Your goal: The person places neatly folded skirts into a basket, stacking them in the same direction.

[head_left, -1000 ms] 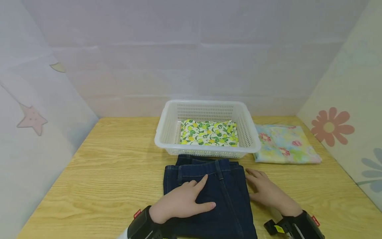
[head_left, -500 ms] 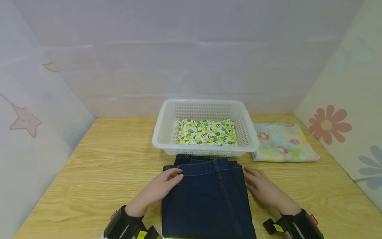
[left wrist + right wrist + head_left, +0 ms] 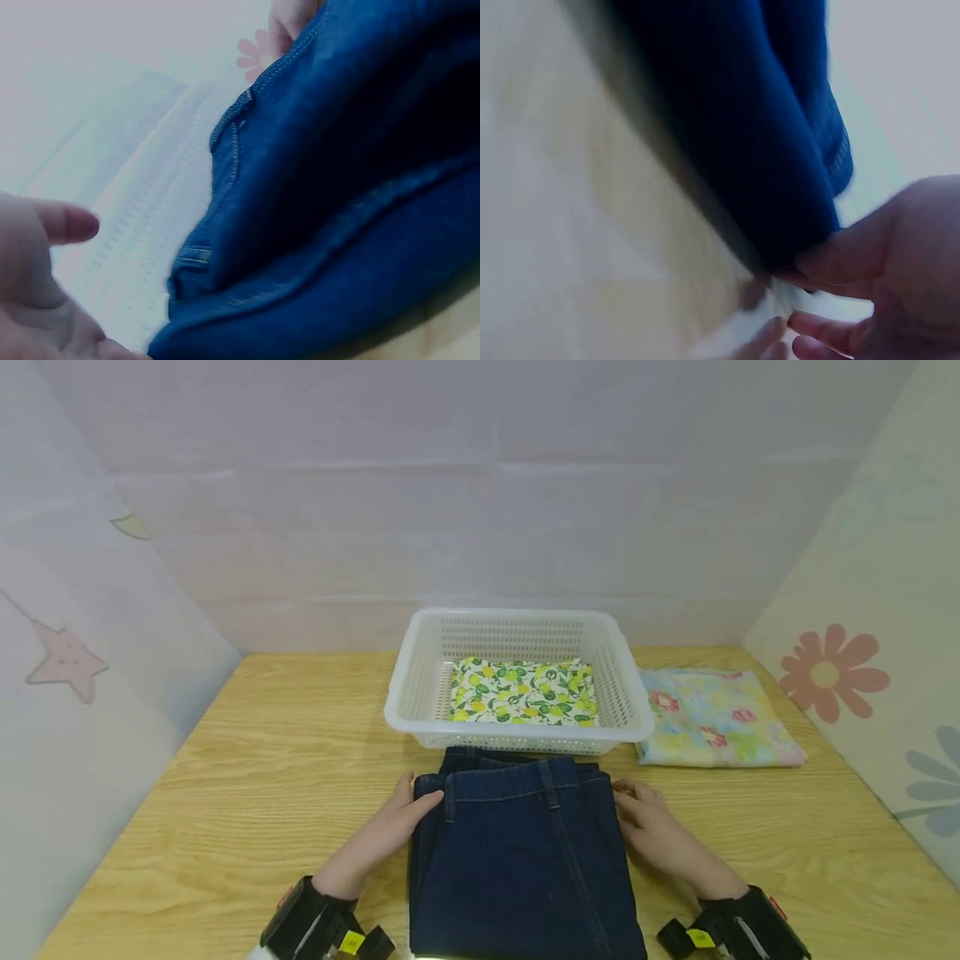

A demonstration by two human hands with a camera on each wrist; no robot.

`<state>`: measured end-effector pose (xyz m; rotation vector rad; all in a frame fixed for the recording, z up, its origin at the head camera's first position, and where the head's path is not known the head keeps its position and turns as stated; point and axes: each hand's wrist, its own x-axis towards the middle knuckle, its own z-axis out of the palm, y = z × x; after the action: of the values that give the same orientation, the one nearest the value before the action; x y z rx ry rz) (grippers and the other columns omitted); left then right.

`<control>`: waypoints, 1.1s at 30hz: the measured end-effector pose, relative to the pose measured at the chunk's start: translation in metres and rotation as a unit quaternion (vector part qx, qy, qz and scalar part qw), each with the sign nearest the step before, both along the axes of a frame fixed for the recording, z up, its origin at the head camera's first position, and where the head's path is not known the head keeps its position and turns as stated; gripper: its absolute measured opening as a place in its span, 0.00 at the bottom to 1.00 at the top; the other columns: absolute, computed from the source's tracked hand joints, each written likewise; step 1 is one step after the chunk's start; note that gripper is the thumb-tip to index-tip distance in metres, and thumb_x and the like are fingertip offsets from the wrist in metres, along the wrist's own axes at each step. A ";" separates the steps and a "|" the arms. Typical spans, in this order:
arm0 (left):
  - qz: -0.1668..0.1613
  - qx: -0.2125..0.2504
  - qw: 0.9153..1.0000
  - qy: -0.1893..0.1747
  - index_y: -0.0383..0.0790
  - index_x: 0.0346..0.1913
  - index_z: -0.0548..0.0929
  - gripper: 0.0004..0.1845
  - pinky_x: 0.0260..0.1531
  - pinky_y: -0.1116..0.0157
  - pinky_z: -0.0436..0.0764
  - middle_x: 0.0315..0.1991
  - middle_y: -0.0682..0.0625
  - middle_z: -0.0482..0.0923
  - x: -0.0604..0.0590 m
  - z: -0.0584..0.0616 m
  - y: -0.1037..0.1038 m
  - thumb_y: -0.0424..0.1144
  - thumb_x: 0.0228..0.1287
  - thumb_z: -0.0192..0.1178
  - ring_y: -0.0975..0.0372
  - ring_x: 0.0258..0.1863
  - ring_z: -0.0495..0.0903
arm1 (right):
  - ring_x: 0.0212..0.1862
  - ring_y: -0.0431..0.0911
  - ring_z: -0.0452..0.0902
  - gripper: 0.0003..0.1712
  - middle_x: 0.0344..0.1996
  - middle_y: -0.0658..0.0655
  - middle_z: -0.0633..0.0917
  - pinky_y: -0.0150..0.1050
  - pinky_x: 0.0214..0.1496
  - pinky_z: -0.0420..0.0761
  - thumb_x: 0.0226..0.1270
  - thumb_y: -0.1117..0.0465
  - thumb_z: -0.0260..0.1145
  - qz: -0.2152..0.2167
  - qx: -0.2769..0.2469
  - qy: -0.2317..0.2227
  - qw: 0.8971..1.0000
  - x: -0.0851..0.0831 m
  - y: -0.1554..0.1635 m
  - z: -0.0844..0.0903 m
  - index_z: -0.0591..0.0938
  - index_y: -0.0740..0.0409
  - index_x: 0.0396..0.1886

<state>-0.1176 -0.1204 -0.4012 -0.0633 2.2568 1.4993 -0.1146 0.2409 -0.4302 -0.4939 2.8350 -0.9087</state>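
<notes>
Folded dark-blue jeans (image 3: 517, 860) lie on the table, their waistband towards the basket. My left hand (image 3: 390, 827) is at the left end of the waistband. Its thumb reaches over the top of the denim, and one finger points forward beside the edge. In the left wrist view this hand (image 3: 37, 277) has a straight finger apart from the jeans (image 3: 337, 202). My right hand (image 3: 660, 835) is at the right edge. The right wrist view has its thumb and a fingertip pinching the jeans' edge (image 3: 742, 165); the other fingers are partly hidden.
A white slotted plastic basket (image 3: 405, 693) stands just behind the jeans. Inside lies a folded lemon-print cloth (image 3: 525, 693). Right of it is a folded pastel floral cloth (image 3: 720, 718) on the wooden table (image 3: 285, 760). Printed sheets hang around the back and sides.
My left hand has moved from the top of the jeans leftward to their left edge, its thumb now over the waistband's end. The right hand has stayed at the right edge.
</notes>
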 end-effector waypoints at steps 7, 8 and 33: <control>0.055 0.102 0.993 -0.020 0.17 0.74 0.46 0.38 0.65 0.45 0.77 0.71 0.20 0.59 -0.003 -0.014 0.002 0.45 0.81 0.47 0.36 0.67 0.73 | 0.76 0.74 0.59 0.35 0.75 0.83 0.59 0.60 0.71 0.74 0.88 0.55 0.42 -0.069 -0.188 -0.221 0.954 -0.004 -0.006 0.009 0.53 0.83 0.76; 0.059 0.120 0.991 -0.023 0.17 0.73 0.46 0.37 0.64 0.46 0.78 0.70 0.20 0.60 -0.004 -0.015 0.002 0.43 0.81 0.47 0.36 0.67 0.74 | 0.76 0.73 0.59 0.37 0.75 0.82 0.58 0.57 0.71 0.75 0.88 0.53 0.40 -0.076 -0.211 -0.238 0.945 -0.004 -0.006 0.010 0.51 0.84 0.76; 0.004 0.327 0.940 -0.100 0.28 0.79 0.40 0.38 0.55 0.64 0.85 0.67 0.38 0.74 0.003 -0.033 0.011 0.39 0.81 0.49 0.63 0.52 0.84 | 0.59 0.34 0.80 0.52 0.74 0.70 0.69 0.34 0.62 0.82 0.79 0.61 0.61 0.077 -0.358 -0.356 0.860 -0.009 0.009 -0.003 0.34 0.80 0.78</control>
<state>-0.1142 -0.1097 -0.4346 -0.0236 1.5121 2.0637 -0.1232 0.2496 -0.4335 -0.3307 1.7201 -1.6753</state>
